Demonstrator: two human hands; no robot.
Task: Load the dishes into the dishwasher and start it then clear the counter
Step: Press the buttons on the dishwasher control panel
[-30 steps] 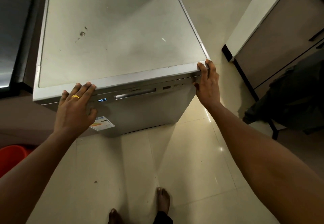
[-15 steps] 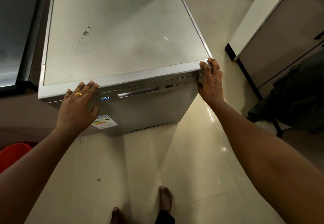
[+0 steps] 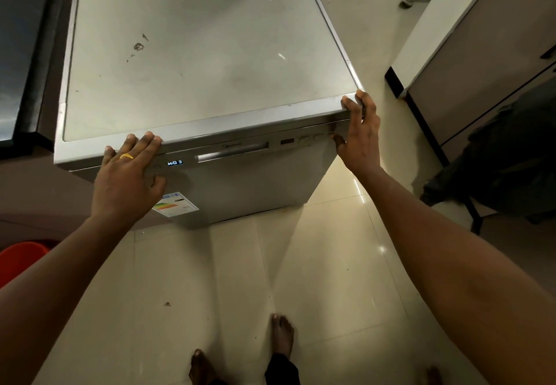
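Far left: part of an orange bucket (image 3: 18,259) on the floor, and above it a dark counter (image 3: 18,53) with no dishes in the visible part.

Next, the left hand (image 3: 126,180), wide and flat, with straight fingers laid on the front top edge of the dishwasher (image 3: 210,53) and the thumb low on the door panel; holding nothing.

In the middle, door closed, handle (image 3: 231,153) untouched and display (image 3: 175,162) lit (digits hard to read). Judging from this: loading probably finished, starting either just done or now in hand, impossible to tell which. Clearing of the counter apparently not yet done.

Dishwasher standing upright on the tiled floor, just beside the counter and well apart from the cabinet (image 3: 481,53) on the right. Front facing the person, long axis likely vertical, handle running left to right.

Further right, the right hand (image 3: 359,134) gripping the front right corner, fingers hooked over the top edge and thumb against the button strip.
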